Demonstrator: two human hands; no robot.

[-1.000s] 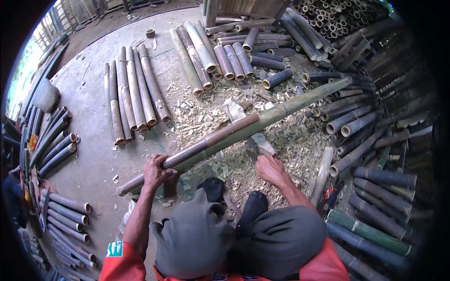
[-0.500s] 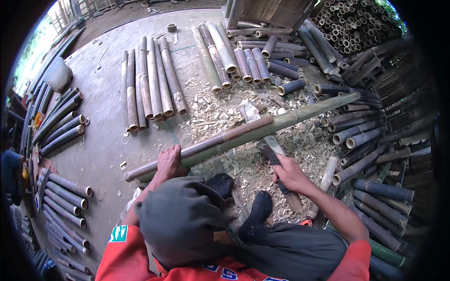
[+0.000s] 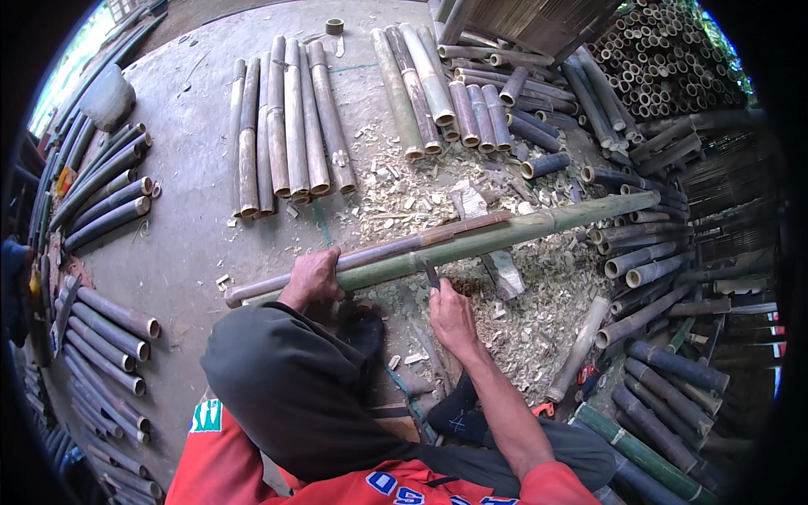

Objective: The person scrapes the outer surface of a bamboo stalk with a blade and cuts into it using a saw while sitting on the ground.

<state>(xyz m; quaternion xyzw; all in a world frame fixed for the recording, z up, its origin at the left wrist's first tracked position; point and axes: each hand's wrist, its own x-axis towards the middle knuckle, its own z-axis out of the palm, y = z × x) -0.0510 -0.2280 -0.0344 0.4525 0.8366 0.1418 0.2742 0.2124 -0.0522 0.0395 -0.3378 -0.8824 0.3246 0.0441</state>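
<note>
Place: bamboo workshop | wood chips (image 3: pixel 551 337) on floor (image 3: pixel 185 168) | stacked bamboo tubes (image 3: pixel 656 63)

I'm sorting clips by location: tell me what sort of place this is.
Most likely a bamboo workshop: cut bamboo lengths lie in rows on the floor, pale chips are scattered around the long green pole, and a big stack of tubes stands at the far right.
</note>
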